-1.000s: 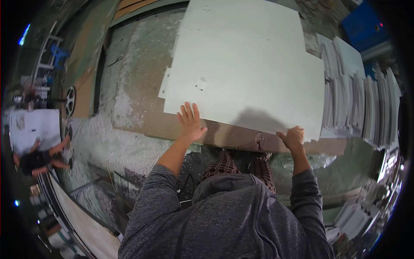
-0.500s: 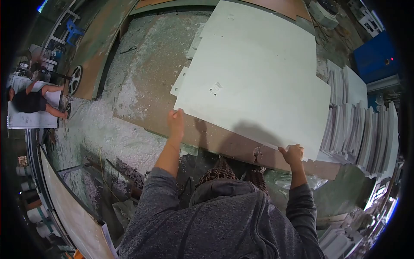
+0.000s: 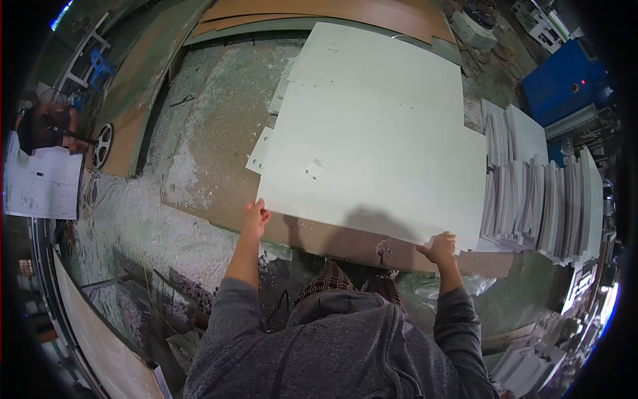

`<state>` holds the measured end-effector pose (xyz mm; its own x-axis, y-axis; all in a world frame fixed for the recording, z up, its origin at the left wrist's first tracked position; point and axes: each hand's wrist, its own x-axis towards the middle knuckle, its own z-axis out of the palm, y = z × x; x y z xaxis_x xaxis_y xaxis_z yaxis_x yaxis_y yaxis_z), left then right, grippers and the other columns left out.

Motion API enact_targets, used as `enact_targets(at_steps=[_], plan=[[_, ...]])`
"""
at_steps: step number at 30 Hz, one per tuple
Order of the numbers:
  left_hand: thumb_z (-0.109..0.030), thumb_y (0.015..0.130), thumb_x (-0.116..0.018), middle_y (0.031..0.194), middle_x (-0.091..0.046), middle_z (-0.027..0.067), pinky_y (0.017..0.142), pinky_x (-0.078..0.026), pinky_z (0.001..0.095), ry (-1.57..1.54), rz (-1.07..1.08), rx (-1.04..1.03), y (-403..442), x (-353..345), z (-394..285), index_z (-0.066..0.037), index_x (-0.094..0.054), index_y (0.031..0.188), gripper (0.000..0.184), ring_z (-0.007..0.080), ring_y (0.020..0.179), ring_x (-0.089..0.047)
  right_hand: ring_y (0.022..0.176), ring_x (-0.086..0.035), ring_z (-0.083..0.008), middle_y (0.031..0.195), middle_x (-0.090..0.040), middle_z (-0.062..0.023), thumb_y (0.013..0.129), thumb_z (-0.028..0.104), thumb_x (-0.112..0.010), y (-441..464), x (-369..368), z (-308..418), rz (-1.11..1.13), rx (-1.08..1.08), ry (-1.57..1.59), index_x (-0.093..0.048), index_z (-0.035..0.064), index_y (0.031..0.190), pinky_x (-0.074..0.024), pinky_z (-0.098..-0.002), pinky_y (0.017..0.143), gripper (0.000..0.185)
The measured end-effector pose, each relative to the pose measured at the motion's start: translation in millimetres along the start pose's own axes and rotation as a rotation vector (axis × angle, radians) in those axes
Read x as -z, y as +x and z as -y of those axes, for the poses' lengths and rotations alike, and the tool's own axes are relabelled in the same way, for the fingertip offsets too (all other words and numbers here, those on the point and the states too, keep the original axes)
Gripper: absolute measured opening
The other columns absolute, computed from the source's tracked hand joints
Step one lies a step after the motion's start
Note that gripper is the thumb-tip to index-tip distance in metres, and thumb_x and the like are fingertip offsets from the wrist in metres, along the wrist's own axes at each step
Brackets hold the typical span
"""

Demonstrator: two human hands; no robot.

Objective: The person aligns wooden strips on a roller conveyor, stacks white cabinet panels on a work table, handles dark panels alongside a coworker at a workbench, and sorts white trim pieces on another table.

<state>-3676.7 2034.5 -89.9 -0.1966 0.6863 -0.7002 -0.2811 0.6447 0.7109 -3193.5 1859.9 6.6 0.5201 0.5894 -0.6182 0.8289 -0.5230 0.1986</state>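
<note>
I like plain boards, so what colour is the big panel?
The big panel is off-white, plainly seen in the head view.

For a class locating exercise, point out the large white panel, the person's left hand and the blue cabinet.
Large white panel (image 3: 372, 143), head view: middle of its top face.
Left hand (image 3: 254, 218), head view: middle of the hand.
Blue cabinet (image 3: 556, 85), head view: flat blue side.

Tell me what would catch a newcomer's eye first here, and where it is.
Probably the large white panel filling the middle of the view, with the left hand at its near left corner and the right hand toward the right end of its near edge. Next would come the pale boards packed in rows to its right, then the blue cabinet beyond them with its glowing red light.
</note>
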Motion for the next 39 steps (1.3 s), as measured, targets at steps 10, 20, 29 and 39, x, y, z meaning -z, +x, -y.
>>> enact_targets(at_steps=[10,20,29,39], plan=[[-0.03,0.089,-0.054,0.072,-0.054,0.0005,0.055,-0.045,0.0267,-0.075,-0.009,0.147,-98.9,11.8,41.5,-0.012,-0.05,0.088,0.018,0.0113,0.06,-0.053,0.127,-0.019,-0.0492,0.135,-0.01,-0.0414,0.063,0.045,-0.076,3.1,-9.0,-37.6,0.043,-0.073,0.127,-0.008,-0.0186,0.13,-0.0243,-0.0439,0.106,0.115],[-0.037,0.089,-0.051,0.08,-0.057,0.0034,0.054,-0.046,0.0281,0.032,0.013,0.092,-86.0,20.4,56.5,-0.011,-0.049,0.096,0.028,0.0146,0.064,-0.057,0.121,-0.031,-0.0507,0.129,-0.023,-0.0435,0.064,0.042,-0.075,-5.8,-26.7,-1.0,-0.019,-0.013,-0.036,-0.011,-0.0207,0.129,-0.0312,-0.0459,0.1,0.111],[-0.042,0.088,-0.052,0.078,-0.059,0.0023,0.056,-0.045,0.0252,0.098,0.058,0.058,-85.1,24.4,57.9,-0.011,-0.05,0.094,0.032,0.0127,0.065,-0.058,0.12,-0.03,-0.0532,0.129,-0.019,-0.0452,0.066,0.036,-0.076,-15.8,-25.7,13.7,-0.033,-0.024,0.011,-0.009,-0.0202,0.129,-0.0352,-0.0449,0.099,0.108],[-0.043,0.089,-0.051,0.071,-0.062,-0.0001,0.051,-0.044,0.0201,0.125,0.074,0.027,-93.5,17.3,50.0,-0.011,-0.052,0.089,0.033,0.0079,0.059,-0.058,0.119,-0.034,-0.0497,0.129,-0.024,-0.0428,0.065,0.037,-0.077,-16.7,-26.6,14.6,-0.055,-0.046,0.011,-0.012,-0.0198,0.129,-0.0324,-0.0446,0.099,0.107]])
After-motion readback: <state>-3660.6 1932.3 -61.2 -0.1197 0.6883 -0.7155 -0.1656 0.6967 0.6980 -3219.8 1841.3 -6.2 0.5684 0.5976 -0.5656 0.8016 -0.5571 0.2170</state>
